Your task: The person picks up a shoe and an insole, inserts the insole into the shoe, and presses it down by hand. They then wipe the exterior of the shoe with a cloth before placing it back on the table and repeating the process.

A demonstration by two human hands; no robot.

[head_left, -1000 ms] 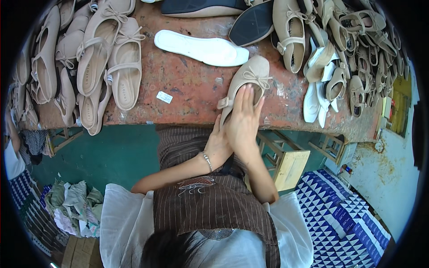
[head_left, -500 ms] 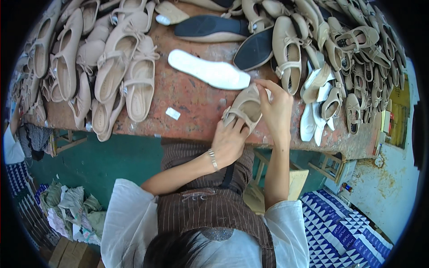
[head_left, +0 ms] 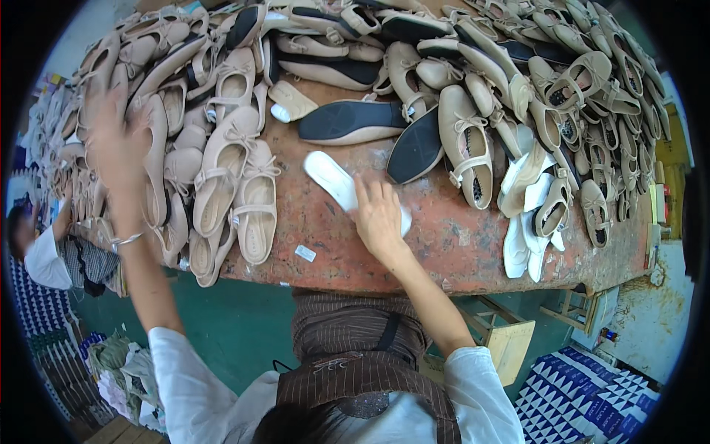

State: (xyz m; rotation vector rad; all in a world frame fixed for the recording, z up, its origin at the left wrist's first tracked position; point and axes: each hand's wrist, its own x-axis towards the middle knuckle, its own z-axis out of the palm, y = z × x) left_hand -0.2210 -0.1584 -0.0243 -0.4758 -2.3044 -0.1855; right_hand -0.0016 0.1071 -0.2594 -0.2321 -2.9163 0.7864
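A white insole [head_left: 332, 180] lies slantwise on the worn red tabletop [head_left: 296, 218]. My right hand [head_left: 379, 216] covers its middle and has its fingers closed on it. At the far left my left hand [head_left: 115, 144] is stretched out over the beige shoes, smeared by motion, so its fingers do not show clearly. Nearest to it is a beige shoe [head_left: 154, 159]. Two beige strap shoes with bows, one of them this shoe [head_left: 257, 203], lie right of my left arm. Beyond the insole an upturned shoe shows its black sole [head_left: 351, 120].
Beige shoes [head_left: 584, 81] are heaped along the back and both sides. White insoles [head_left: 518, 244] lie near the front right edge. A small white label [head_left: 305, 253] is on the tabletop. Another person's sleeve [head_left: 48, 259] shows at far left; a wooden stool [head_left: 510, 344] stands below.
The beige shoe has left my hands in front of me. My left hand has swung far left. My right hand has moved left onto the white insole, which now lies steeper and nearer.
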